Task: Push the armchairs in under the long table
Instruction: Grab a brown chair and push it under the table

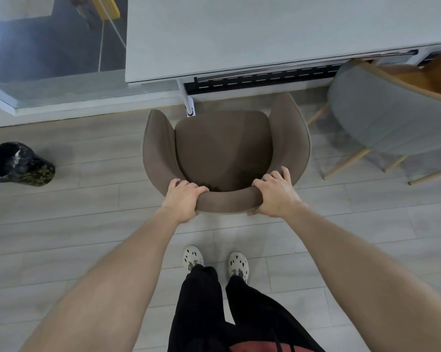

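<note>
I see the left hand [182,199] and right hand [277,196] wrapped over the brown armchair [222,148] backrest, fingers curled gripping it. The long table [239,34] sits at twelve o'clock

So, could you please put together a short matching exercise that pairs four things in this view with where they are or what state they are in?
Things:
1. brown armchair
2. grey armchair
3. black bin
4. table leg

Places or states:
A. on the floor at far left, apart from the chairs
B. held by its backrest in both hands
C. at right, partly under the long table
D. just beyond the front left of the brown seat

Pairs: 1-B, 2-C, 3-A, 4-D. The left hand and right hand grip the backrest.
</note>
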A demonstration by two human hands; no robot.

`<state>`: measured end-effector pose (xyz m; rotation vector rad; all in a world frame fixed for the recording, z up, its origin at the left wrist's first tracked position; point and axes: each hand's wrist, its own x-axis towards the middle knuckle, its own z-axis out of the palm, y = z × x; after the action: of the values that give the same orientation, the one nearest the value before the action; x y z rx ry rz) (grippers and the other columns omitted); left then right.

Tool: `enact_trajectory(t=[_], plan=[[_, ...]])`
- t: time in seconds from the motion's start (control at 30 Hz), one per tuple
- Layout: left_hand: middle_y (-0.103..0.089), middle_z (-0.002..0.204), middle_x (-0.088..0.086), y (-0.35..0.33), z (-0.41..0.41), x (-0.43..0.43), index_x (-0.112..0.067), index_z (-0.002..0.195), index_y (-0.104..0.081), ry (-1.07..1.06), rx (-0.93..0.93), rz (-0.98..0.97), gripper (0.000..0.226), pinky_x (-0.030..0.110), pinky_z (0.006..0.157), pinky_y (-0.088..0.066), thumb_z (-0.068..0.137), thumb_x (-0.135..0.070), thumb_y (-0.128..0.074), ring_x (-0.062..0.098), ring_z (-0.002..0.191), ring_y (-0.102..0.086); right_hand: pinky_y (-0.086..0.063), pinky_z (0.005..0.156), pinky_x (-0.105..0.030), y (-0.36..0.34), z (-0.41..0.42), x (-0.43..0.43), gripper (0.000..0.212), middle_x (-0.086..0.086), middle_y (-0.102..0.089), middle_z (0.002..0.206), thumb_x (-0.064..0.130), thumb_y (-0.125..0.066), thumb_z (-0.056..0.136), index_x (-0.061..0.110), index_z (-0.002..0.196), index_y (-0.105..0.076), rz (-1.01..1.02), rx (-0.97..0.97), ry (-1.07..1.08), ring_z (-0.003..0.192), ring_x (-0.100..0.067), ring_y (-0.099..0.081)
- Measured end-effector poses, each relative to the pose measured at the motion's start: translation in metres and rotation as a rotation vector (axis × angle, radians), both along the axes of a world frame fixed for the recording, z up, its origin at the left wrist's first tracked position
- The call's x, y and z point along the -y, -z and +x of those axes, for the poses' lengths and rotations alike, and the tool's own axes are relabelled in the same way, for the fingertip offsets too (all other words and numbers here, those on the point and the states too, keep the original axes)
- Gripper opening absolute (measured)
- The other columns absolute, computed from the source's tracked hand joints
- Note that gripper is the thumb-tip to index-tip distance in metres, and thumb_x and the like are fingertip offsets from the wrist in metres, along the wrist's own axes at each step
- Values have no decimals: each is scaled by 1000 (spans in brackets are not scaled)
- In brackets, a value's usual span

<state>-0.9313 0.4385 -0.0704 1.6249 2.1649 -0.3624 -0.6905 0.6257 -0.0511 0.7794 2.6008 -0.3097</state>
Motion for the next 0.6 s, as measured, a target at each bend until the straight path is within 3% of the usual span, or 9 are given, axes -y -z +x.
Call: enact_trajectory(t=[0.6], plan=[[-65,137,-12,-1,3,-4,-46,144,-52,-21,25,-12,73,49,124,-22,80,-43,-87,22,131,-54,-7,130,-61,6,3,-5,95,0,-64,121,95,-69,61,32,132,-64,17,-32,14,129,-29,-51]])
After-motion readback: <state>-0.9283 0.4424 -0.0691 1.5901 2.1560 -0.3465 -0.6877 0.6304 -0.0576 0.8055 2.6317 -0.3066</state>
